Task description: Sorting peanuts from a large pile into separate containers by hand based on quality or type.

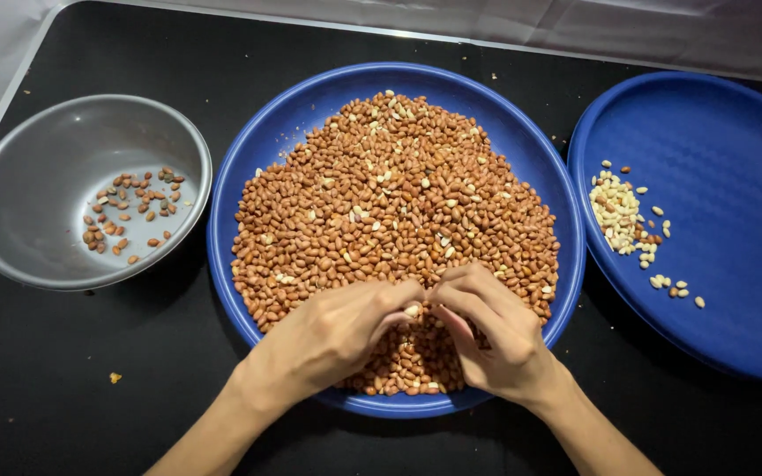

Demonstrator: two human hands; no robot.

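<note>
Head view: both hands, left hand (332, 335) and right hand (491, 330), pinch one pale peanut (412, 311) over the middle blue plate (257, 159). Heap of red-skinned peanuts (390, 220) is large; the pale pile (619, 211) and the grey bowl (37, 176) hold few, so sorting looks early.

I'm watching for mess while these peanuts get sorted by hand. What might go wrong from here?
The peanut heap reaches close to the blue tray's rim, so both hands working near the front edge may push nuts onto the black table. Pale peanuts sit near the right tray's edge and may roll off.
</note>
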